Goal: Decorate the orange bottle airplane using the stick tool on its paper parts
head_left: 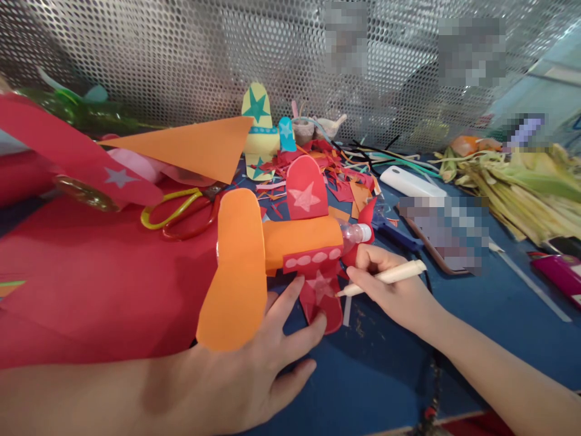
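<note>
A toy plane made from a plastic bottle wrapped in orange foam sheet [303, 235] lies on the blue table. Its red wing [307, 192] with a pale star points away from me; the near red wing [333, 315] also carries a star. At the left end is a large orange foam piece [238, 266], and a white cap [364, 232] shows at the right end. My left hand [258, 369] is spread, fingertips resting on the near wing. In a pinch, my right hand [394, 290] holds a cream-coloured pen [403, 272], its tip at the near wing's star.
Red foam sheets [113, 284] cover the left side, with scissors [181, 212] on them. Behind the plane lie foam scraps [318, 163] and a yellow foam model [261, 136]. To the right are a phone [436, 236], a white tool [413, 183] and dried husks [535, 188].
</note>
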Tool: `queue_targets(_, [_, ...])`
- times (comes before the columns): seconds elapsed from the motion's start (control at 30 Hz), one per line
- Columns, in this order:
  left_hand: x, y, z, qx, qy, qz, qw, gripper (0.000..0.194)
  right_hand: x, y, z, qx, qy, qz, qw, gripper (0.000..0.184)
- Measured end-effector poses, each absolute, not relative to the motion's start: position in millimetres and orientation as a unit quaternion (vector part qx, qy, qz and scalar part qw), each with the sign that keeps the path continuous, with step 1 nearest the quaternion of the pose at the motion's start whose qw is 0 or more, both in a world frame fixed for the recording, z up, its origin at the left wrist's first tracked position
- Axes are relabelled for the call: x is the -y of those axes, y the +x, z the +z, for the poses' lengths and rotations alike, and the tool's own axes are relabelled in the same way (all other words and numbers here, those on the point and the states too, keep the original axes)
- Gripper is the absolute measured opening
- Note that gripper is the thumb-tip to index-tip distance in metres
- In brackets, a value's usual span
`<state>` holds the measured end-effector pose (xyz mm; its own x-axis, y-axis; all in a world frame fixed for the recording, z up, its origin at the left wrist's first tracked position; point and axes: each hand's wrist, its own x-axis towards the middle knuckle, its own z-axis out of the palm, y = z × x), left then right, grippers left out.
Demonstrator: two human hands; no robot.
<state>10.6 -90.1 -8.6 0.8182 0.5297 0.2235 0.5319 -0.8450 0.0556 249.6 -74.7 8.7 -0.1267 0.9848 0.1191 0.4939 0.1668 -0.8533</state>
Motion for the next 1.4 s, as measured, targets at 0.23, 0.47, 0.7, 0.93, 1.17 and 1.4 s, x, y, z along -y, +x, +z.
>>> queue_targets(0.23, [89.4,12.0,-6.8,0.281,-0.952,-0.118,0.012,0.042,75.2,248.5,9.3,0.669,-0.55,0.341,0.367,0.029])
queue_targets(0.47, [90.4,10.7,-7.1,0.282,-0.952,-0.117,0.005,0.043,75.7,247.4,10.2,0.666,-0.55,0.344,0.368,0.029])
queue_targets(0.7, [89.4,12.9,-6.0,0.278,-0.953,-0.122,0.002,0.042,76.1,248.8,10.7,0.653,-0.558,0.348,0.375,0.03])
queue_targets(0.93, [90.3,13.3,-6.8,0.279,-0.952,-0.122,0.001,0.042,74.6,253.4,11.9,0.492,-0.493,0.463,0.548,0.036])
queue_targets(1.17, [94.0,10.5,-9.2,0.278,-0.951,-0.131,0.035,0.048,74.9,253.6,13.7,0.462,-0.449,0.524,0.557,0.047])
queue_targets(1.4, [94.9,15.9,-0.4,0.254,-0.955,-0.125,0.086,0.049,75.7,255.0,7.0,0.447,-0.465,0.488,0.588,0.043])
